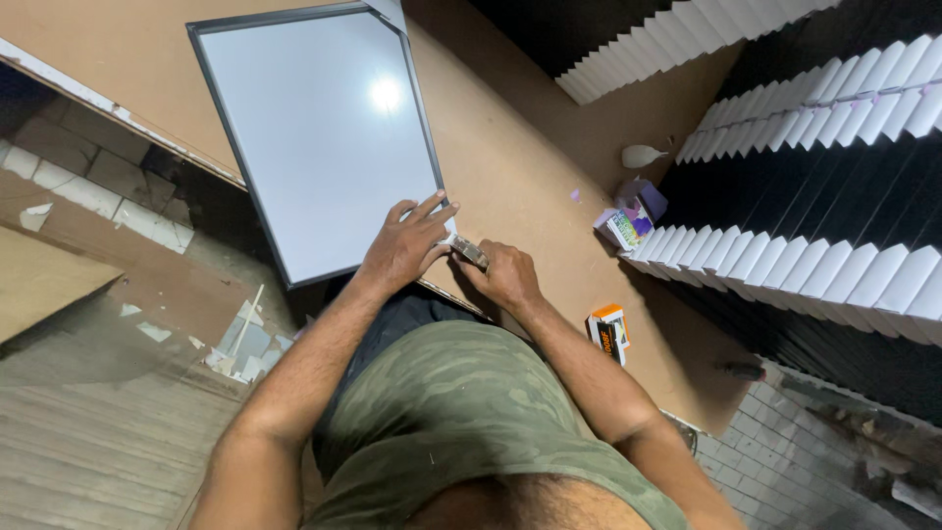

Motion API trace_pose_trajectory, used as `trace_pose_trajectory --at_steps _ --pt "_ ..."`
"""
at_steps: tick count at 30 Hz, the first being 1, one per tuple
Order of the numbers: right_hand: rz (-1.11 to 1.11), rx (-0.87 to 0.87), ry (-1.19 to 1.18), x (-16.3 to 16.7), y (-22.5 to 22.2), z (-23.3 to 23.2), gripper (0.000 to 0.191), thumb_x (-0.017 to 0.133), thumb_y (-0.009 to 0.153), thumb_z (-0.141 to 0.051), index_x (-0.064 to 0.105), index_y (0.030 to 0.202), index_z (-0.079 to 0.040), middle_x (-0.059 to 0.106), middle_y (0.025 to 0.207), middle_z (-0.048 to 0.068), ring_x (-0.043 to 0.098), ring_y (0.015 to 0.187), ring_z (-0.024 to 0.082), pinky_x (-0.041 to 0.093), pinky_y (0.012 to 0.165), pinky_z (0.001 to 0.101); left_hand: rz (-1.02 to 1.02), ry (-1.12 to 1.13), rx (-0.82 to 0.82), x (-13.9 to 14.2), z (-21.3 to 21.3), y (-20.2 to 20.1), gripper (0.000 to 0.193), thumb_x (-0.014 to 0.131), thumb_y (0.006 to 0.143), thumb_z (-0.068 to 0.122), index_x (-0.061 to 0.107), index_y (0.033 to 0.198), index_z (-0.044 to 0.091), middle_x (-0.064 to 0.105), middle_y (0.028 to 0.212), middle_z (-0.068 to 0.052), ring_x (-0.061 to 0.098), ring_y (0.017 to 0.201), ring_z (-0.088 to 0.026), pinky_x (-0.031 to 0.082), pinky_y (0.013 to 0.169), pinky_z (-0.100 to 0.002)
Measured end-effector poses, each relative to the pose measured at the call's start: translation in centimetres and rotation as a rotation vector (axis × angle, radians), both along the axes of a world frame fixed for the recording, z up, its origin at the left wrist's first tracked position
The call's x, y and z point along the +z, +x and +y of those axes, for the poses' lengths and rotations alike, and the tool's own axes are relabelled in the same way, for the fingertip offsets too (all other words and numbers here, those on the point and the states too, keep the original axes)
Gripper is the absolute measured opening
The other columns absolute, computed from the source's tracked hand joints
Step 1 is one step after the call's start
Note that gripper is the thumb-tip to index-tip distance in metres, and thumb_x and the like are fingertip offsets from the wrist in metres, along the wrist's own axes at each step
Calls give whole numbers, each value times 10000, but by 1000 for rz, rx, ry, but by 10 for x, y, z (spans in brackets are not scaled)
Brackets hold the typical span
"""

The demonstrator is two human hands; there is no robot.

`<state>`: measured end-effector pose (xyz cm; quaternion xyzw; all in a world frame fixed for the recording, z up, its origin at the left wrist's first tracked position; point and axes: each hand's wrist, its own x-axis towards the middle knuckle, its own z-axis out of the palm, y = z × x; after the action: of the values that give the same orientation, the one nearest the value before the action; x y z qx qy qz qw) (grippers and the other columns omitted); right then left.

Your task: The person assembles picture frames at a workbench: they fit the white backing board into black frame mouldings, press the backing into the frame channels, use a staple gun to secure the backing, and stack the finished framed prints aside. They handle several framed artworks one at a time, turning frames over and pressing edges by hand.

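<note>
A white panel in a thin dark frame (pixel 324 128) lies on a brown board tabletop (pixel 530 147). My left hand (pixel 404 245) rests flat on the panel's near right corner, fingers spread. My right hand (pixel 505 275) is closed around a small metal tool (pixel 469 251) whose tip sits against that same corner of the frame. Both hands nearly touch at the corner.
A small orange and white box (pixel 610 332) lies on the board to my right. A purple and white box (pixel 633 216) and a pale teardrop-shaped object (pixel 643 155) lie farther back. Rows of white folded pieces (pixel 785 255) on dark material run along the right. Tiled floor with scraps (pixel 240 344) is at left.
</note>
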<state>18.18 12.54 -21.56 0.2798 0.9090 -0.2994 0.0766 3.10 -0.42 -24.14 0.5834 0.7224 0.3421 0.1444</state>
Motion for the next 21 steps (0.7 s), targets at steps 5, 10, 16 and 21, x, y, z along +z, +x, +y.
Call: trace_pose_trajectory --at_steps 5,10,16,21 --pt "24 -32 133 0 17 -4 435 725 897 -487 693 828 -59 694 768 154 698 737 370 538 660 495 40 -34 -4 3 -1 2 294 788 855 272 706 1070 91 533 1531 -61 398 1485 -229 350 1129 -496" --pt "99 -137 289 14 68 18 478 761 859 -502 699 919 -32 692 878 156 685 853 349 548 721 471 141 -196 173 1 -52 -5 489 859 721 331 687 1108 86 483 1557 -174 397 1491 -306 324 1136 -538" --pt "142 -206 799 8 125 119 402 727 859 -173 629 1157 78 663 1084 249 642 952 408 556 781 468 537 -454 321 1 -144 -13 182 797 951 74 690 1057 177 594 1470 -54 469 1495 -222 320 1215 -489" --pt "-66 -179 612 0 152 161 48 683 923 0 701 966 -9 705 967 197 702 877 374 565 737 465 290 -354 224 58 -154 -20 271 811 775 113 720 1028 141 669 1235 10 590 1326 -145 340 1194 -522"
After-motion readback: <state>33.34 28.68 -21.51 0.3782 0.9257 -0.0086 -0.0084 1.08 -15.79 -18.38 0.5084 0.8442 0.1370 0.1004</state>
